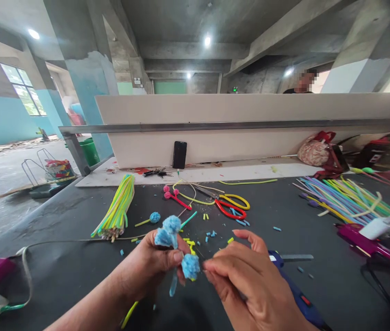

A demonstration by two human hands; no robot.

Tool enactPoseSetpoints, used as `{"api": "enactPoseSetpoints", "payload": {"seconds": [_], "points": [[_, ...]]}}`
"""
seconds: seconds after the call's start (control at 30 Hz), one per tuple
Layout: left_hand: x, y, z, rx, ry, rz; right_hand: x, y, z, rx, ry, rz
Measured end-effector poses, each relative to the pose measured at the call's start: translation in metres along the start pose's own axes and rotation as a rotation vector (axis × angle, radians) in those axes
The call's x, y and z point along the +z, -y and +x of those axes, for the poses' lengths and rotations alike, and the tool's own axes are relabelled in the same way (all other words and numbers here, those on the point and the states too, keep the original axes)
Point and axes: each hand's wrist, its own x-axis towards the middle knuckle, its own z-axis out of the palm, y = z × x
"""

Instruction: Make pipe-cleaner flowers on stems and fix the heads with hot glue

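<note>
My left hand (160, 257) is closed around blue fuzzy stems, with two blue pompoms (167, 231) above its fingers. Another blue pompom (190, 267) sticks out to the right, beyond the thumb. Close to that pompom is my right hand (246, 271), its thumb and index fingertips pinched together and the other fingers curled apart from them. Whatever lies in the pinch is too small or hidden to name. Under and beyond the hands lie short blue and yellow-green snippets (211, 234). A single blue pompom on a green stem (154, 217) rests past my left hand.
Red-and-yellow-handled scissors (231, 206) and pink pompom stems (177, 197) lie ahead. Fuzzy-stem bundles lie left (117, 207) and right (349, 197). A blue tool with a red switch (298, 289) sits beside my right hand. A phone (179, 155) leans on the board; a person (300, 87) is behind it.
</note>
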Motion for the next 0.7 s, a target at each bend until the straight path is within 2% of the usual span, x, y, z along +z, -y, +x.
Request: {"api": "enactPoseSetpoints", "payload": {"seconds": [0.27,0.47,0.7], "points": [[-0.001,0.013,0.004,-0.08,0.085,-0.338,0.001,-0.004,-0.004,0.236,0.124,0.105],[0.002,0.016,0.002,-0.139,0.071,-0.326,0.004,-0.001,-0.004,0.297,0.12,0.165],[0.005,0.016,-0.001,-0.137,0.021,-0.261,0.006,0.003,-0.004,0.266,0.134,0.188]]}}
